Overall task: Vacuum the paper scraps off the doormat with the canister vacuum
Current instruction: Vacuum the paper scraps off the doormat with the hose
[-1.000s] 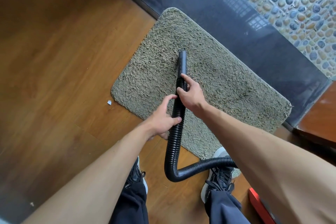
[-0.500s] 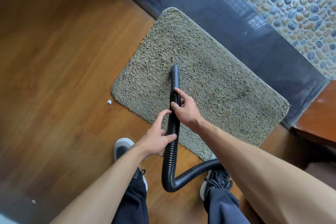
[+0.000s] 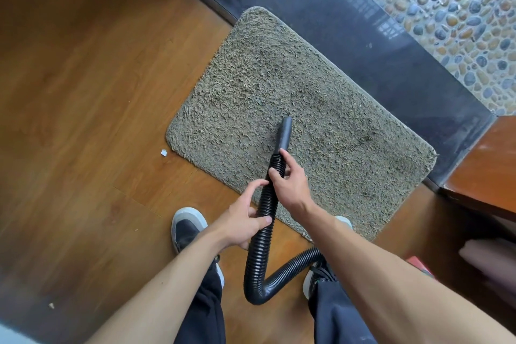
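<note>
Head view, looking down. A shaggy grey-brown doormat [image 3: 279,78], rectangular with rounded corners, lies askew on a glossy plank floor [image 3: 83,92]; its far long edge runs along a dark polished sill [image 3: 363,36], beyond which is pebble paving [image 3: 460,8]. The mat's right end comes near a reddish wooden ledge [image 3: 488,165], while bare floor spreads wide to the left. A black ribbed hose [image 3: 258,248] rises from a tight bend between the shoes and ends in a smooth tapered nozzle [image 3: 284,134], whose tip meets the pile near the mat's centre. The right hand [image 3: 287,184] grips the hose just behind the nozzle, fingers curled round the ribs; the left hand [image 3: 243,223] holds it lower down, thumb across the front. One white paper scrap [image 3: 164,152] lies on the floor just off the mat's left corner, and a smaller one [image 3: 51,305] lies well apart at lower left. No scrap can be made out in the pile itself. The left shoe [image 3: 187,226] stands on the floor; the right shoe [image 3: 312,279] touches the mat's near edge.
</note>
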### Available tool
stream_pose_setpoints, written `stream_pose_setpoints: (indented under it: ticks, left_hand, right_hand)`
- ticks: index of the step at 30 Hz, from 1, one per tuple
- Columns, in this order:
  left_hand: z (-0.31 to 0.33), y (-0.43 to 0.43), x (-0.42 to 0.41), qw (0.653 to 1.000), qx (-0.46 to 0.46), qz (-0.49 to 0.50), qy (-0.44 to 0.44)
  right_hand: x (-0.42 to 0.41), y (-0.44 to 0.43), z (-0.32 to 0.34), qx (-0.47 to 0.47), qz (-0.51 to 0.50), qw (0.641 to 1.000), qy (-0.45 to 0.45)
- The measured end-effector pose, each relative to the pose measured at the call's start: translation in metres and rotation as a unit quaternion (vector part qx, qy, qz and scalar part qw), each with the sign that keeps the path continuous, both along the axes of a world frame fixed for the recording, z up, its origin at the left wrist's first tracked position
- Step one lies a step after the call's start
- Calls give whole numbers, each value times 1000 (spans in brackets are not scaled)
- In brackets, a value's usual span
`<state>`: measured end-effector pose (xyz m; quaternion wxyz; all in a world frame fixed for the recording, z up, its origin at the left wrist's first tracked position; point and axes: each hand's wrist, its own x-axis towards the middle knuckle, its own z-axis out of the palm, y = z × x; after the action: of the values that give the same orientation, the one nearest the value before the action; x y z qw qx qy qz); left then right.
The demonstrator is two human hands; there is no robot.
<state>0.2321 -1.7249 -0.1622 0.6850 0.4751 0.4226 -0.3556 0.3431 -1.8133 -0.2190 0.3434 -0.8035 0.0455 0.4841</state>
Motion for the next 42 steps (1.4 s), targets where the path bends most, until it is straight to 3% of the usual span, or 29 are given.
stream_pose_setpoints:
  ticks: [7,14,21,30,42]
  left_hand:
    - [5,-5,-12,1000,-14,7,2]
    - [14,5,-52,993,-35,109,37]
    - [15,10,-107,972,-57,220,65]
    - [12,14,-154,940,-66,322,96]
    - [5,29,-176,928,-57,350,112]
  right_hand:
    - [-7,-4,8,-7,23,1000,19]
    - [-42,29,7,-8,134,991,28]
    - [-85,64,8,-18,289,957,2]
    - [-125,94,0,-13,410,912,2]
    - [-145,119,-11,-1,458,889,-10]
